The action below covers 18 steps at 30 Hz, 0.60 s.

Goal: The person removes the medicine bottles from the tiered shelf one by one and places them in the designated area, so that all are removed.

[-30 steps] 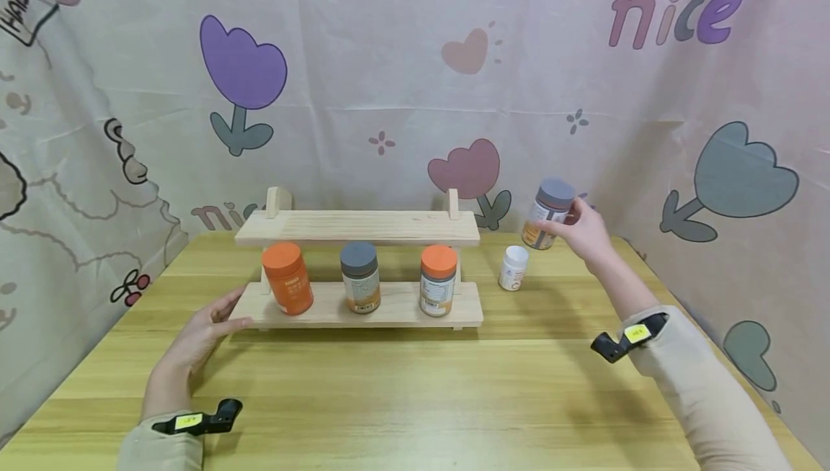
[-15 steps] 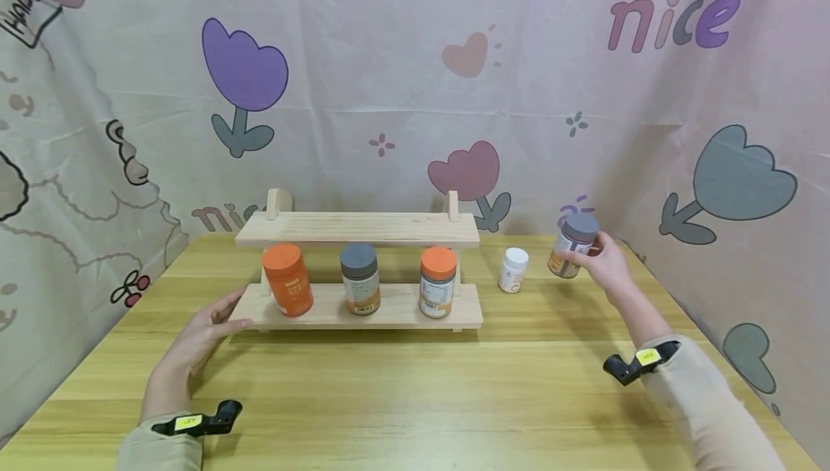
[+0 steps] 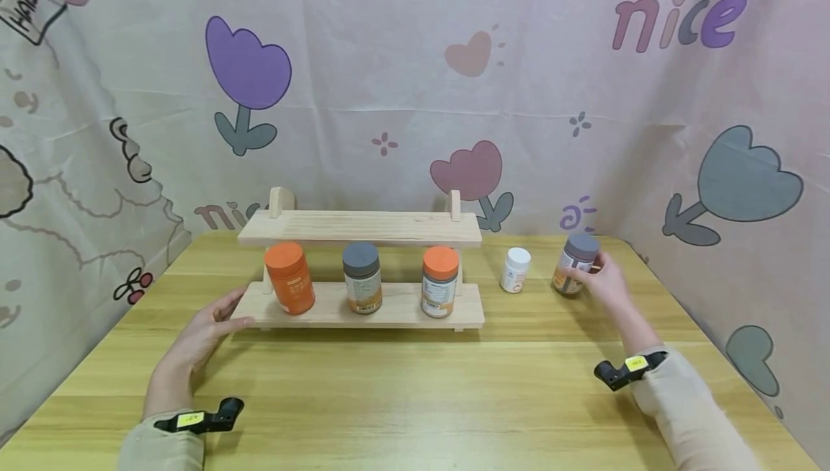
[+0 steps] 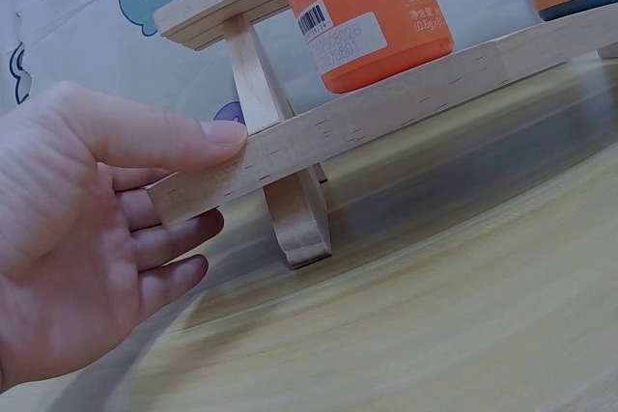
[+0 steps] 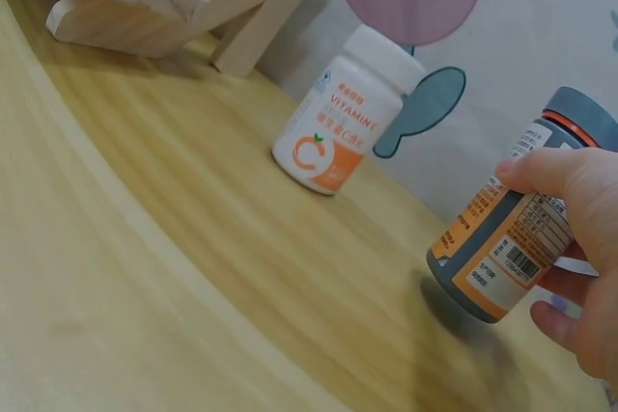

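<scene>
In the head view my right hand (image 3: pixel 606 280) grips a grey-lidded supplement bottle (image 3: pixel 576 263) at the right of the table. The right wrist view has the bottle (image 5: pixel 512 219) between thumb and fingers, with a shadow under its base; whether it touches the table I cannot tell. A small white vitamin C bottle (image 5: pixel 343 113) stands to its left. My left hand (image 4: pixel 106 180) pinches the left end of a two-tier wooden rack's lower board (image 4: pixel 290 151), thumb on it and fingers beneath. That board bears an orange bottle (image 3: pixel 289 280), a grey-lidded bottle (image 3: pixel 362 280) and an orange-lidded bottle (image 3: pixel 439 284).
The rack's upper board (image 3: pixel 363 227) lies above and behind the row of bottles. Wooden tabletop (image 3: pixel 415 399) stretches in front of the rack. A printed curtain (image 3: pixel 376 60) hangs behind the table and along its sides.
My right hand has carried the grey-lidded bottle rightward and down, from above the small white bottle to the table's right side. The left hand keeps its hold on the rack.
</scene>
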Tool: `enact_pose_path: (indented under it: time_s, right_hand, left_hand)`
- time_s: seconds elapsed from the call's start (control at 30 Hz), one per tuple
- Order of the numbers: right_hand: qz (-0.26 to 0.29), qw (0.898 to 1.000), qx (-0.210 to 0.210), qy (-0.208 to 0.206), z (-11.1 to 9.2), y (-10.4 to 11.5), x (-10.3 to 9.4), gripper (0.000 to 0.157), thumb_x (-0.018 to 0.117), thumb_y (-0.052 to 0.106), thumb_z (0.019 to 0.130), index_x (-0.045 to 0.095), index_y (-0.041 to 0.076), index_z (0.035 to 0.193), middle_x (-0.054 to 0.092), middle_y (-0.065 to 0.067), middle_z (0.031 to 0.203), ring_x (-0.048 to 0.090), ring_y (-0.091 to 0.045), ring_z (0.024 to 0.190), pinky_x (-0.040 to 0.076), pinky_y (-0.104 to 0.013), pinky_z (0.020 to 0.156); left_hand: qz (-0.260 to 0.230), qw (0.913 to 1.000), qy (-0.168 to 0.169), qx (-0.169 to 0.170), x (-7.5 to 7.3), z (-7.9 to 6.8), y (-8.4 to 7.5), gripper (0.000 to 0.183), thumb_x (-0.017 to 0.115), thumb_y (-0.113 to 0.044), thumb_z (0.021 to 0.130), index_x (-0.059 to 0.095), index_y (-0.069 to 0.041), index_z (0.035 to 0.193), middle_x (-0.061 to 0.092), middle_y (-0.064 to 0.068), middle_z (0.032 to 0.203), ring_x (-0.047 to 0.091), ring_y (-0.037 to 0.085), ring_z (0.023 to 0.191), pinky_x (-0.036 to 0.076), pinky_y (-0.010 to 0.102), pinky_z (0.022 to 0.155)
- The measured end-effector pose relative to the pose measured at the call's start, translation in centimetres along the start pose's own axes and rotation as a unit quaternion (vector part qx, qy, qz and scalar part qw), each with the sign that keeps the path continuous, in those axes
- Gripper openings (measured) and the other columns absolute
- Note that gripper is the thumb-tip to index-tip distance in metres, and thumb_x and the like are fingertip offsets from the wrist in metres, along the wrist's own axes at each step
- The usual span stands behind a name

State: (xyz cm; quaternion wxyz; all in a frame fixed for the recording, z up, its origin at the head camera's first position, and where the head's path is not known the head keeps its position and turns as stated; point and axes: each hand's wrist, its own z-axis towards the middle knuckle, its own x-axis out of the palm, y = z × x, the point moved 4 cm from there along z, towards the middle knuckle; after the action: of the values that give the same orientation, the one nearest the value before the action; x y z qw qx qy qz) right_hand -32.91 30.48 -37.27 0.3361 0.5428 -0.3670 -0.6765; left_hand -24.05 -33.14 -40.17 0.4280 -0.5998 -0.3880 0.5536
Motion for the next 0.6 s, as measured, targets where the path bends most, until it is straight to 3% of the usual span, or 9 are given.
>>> enact_pose_path:
  time_s: [0.4,0.6]
  right_hand:
    - [0.039,0.999,0.007,-0.014,0.5,-1.4,0.8,0.079,0.071,0.017,0.082,0.024,-0.006,0.142,0.038,-0.030,0.133,0.040,-0.040,0.118,0.034,-0.051,0.101]
    - [0.033,0.999,-0.006,-0.014,0.5,-1.5,0.8,0.077,0.070,0.016,0.083,0.025,-0.007,0.141,0.038,-0.031,0.131,0.040,-0.041,0.116,0.034,-0.051,0.101]
  left_hand:
    - [0.001,1.0000,-0.004,0.001,-0.2,0.2,0.2,0.080,0.061,-0.015,0.090,0.008,0.005,0.146,0.001,0.027,0.150,0.000,0.044,0.136,0.007,0.059,0.107]
    - [0.002,1.0000,-0.002,0.004,-0.1,0.1,0.1,0.080,0.061,-0.014,0.089,0.008,0.005,0.146,0.000,0.027,0.150,0.000,0.044,0.136,0.007,0.059,0.107]
